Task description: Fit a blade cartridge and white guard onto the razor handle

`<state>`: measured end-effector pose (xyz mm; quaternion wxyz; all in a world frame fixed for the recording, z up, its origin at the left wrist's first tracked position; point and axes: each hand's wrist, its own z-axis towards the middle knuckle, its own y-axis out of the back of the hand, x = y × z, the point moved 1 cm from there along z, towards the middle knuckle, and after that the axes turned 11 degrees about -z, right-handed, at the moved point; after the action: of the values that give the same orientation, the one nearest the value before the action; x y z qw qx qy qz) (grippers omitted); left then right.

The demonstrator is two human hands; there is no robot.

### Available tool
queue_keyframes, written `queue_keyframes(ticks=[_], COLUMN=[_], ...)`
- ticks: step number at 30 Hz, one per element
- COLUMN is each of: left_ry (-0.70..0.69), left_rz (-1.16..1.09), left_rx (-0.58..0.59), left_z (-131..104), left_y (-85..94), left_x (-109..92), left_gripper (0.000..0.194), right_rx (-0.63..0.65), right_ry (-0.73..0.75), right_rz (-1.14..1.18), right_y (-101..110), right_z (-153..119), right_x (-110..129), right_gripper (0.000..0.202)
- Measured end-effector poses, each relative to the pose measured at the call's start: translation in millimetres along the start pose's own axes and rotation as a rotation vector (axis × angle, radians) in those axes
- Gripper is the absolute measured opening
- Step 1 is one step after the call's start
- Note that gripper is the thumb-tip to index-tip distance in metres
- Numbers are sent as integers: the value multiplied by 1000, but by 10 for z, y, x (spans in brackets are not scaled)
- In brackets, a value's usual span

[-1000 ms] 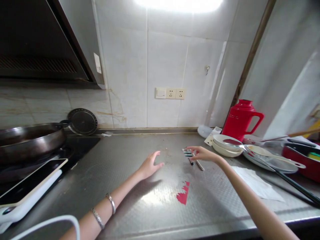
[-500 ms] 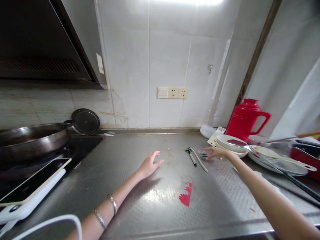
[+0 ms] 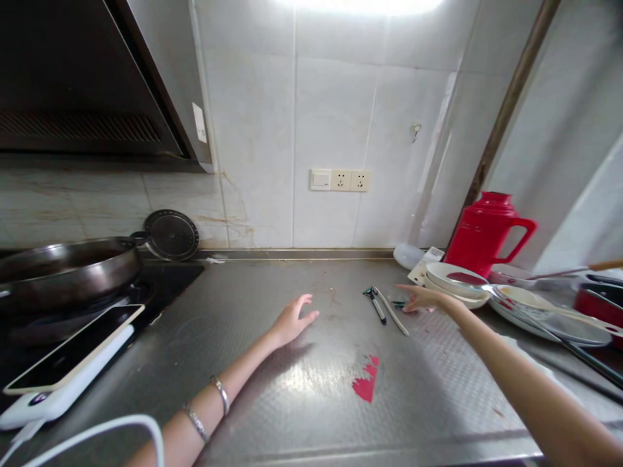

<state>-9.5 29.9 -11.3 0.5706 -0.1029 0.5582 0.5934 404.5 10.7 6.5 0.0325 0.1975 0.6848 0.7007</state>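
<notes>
My left hand hovers over the middle of the metal counter, thumb and fingers apart, holding nothing. On the right, my right hand is beside a small dark green item, its index finger stretched out to the left; whether it touches the item cannot be made out. Between the hands lie a razor with a black and white handle and a thin pale curved strip. Nearer the front edge is a torn red patch on the counter.
At the right stand a red thermos, stacked white bowls and a plate with utensils. On the left are a pan on the black stove, a round dark disc, and a phone on a white device with a cable.
The view has shifted slightly left, so the counter items appear a little further right. My right hand's index finger looks straighter. My left hand keeps its open pose.
</notes>
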Motion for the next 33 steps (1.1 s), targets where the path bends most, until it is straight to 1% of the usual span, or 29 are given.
queue_keyframes(ticks=[1,2,3,5,7,9,11,14,17,22,24,27,30,33], left_ry=[-2,-4,-7,-10,4,37,72,100,116,163,175,213,270,298], left_rz=[1,2,3,8,21,42,75,165,302,503,554,596,608,619], left_rx=[-6,-11,-16,-26,-35,-36,-29,-26,-33,-39,-45,-55,-58,-45], left_z=[0,1,3,8,8,-4,-38,-126,-231,-380,-426,-474,-494,-498], left_y=[1,2,5,20,49,96,164,308,486,731,784,819,827,828], left_x=[5,10,16,36,71,125,193,289,360,473,528,600,640,654], left_gripper=[48,48,48,49,51,54,57,58,55,53,51,52,55,56], right_rx=[117,193,188,92,7,-33,-46,-80,-132,-236,-267,-315,-379,-381], right_ry=[33,61,79,145,248,350,428,516,565,662,687,663,602,557], right_rz=[-7,-14,-12,-47,-64,-64,-61,-54,-51,-54,-89,-140,-161,-157], right_y=[5,15,29,46,29,-19,-84,-188,-312,-597,-714,-857,-953,-1009], right_z=[20,44,72,125,160,165,143,67,-54,-329,-421,-491,-500,-507], right_x=[4,10,19,52,111,196,308,526,787,1245,1395,1539,1590,1593], right_gripper=[74,77,76,68,58,51,46,41,37,37,39,41,42,42])
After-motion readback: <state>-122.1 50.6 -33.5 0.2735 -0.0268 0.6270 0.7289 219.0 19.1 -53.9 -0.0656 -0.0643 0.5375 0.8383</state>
